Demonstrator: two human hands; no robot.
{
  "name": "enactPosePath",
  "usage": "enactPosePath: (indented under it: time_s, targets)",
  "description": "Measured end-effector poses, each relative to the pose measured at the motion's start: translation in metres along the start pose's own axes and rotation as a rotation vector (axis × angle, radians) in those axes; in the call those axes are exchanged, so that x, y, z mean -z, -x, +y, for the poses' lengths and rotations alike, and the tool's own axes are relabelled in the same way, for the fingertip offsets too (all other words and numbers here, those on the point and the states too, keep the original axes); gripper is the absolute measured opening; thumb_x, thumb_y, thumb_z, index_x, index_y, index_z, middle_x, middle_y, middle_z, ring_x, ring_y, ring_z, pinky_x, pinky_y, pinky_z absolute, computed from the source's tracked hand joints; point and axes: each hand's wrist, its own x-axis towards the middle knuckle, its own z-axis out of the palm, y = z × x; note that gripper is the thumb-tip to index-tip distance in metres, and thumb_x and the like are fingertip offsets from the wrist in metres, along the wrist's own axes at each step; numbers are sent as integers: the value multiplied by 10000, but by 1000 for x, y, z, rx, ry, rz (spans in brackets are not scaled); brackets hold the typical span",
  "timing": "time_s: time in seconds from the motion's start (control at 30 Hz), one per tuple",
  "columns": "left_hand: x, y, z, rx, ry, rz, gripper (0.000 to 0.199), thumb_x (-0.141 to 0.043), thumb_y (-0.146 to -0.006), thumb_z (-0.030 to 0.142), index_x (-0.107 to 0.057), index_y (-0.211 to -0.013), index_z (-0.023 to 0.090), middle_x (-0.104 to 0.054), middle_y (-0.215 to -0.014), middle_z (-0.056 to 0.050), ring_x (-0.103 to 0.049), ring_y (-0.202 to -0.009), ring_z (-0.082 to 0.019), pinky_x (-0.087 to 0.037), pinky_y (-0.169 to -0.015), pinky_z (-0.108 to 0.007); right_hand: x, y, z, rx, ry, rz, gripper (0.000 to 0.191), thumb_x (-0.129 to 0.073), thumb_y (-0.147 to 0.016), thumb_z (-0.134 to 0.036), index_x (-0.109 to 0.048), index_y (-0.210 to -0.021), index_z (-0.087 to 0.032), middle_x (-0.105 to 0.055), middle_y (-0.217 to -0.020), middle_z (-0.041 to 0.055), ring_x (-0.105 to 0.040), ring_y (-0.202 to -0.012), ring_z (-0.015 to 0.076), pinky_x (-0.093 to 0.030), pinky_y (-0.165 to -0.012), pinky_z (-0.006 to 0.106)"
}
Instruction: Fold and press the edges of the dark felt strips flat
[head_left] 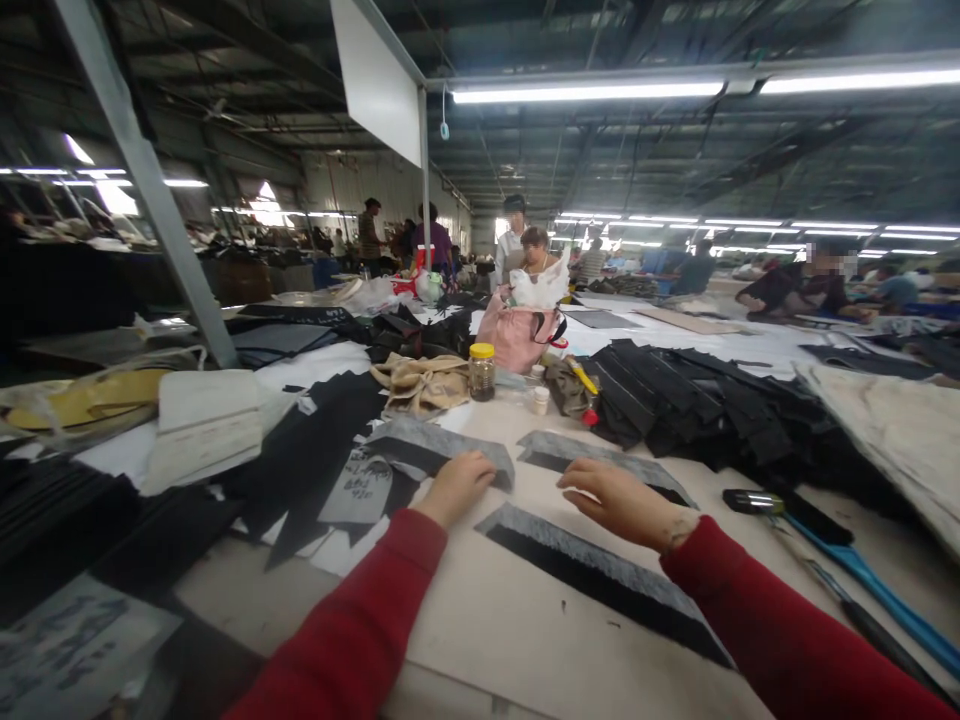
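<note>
My left hand (459,488) rests on the right part of a grey and black fabric strip (420,440), its fingers bent together and their tips partly hidden. The strip's left part lies across a dark pile. My right hand (626,503) hovers low over the table, thumb and fingers slightly apart, with nothing visible in it. Just behind it lies a second grey and black strip (540,446). A third strip (592,580) stretches diagonally in front of my hands and partly under my right forearm.
Dark fabric stacks (675,395) stand at right, near a tool with a black handle (750,501) and a blue strap (877,580). At left are dark cut pieces (315,450) and a handwritten sheet (360,487). A yellow-lidded jar (482,373) and pink bag (514,335) stand behind.
</note>
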Motion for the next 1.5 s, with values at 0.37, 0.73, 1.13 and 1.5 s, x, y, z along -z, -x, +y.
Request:
enactPosePath:
  time_s: [0.37, 0.73, 1.13, 1.5]
  targets:
    - [-1, -3, -5, 68, 22, 33, 230, -400, -848, 215, -621, -814, 161, -609, -831, -49, -538, -810, -166, -401, -727, -255, -48, -75, -54, -28, 274, -193, 286, -353, -861, -184, -571, -1042, -144, -642, -900, 120, -618, -813, 220, -430, -671, 293]
    - [2, 2, -16, 29, 138, 2, 320, -425, -685, 41, -608, -914, 169, -603, -923, -54, -535, -891, -176, -414, -819, -275, -54, -79, -66, -107, 332, -187, 245, -362, -850, -137, -596, -922, -123, -662, -867, 134, -641, -811, 262, -452, -658, 321]
    - [-1, 1, -10, 59, 27, 57, 219, -397, -801, 145, -613, -840, 161, -608, -858, -62, -554, -855, -188, -419, -769, -285, -58, -89, -79, -210, 373, -201, 295, -343, -868, -127, -625, -948, -105, -675, -867, 166, -649, -812, 265, -474, -647, 329]
    - [3, -3, -16, 376, 55, 216, 243, -278, -888, 182, -519, -884, 154, -594, -901, -84, -563, -872, -179, -394, -740, -266, -55, -92, -73, -226, 367, -227, 322, -371, -866, -182, -684, -843, -110, -674, -846, 186, -645, -815, 274, -476, -660, 335]
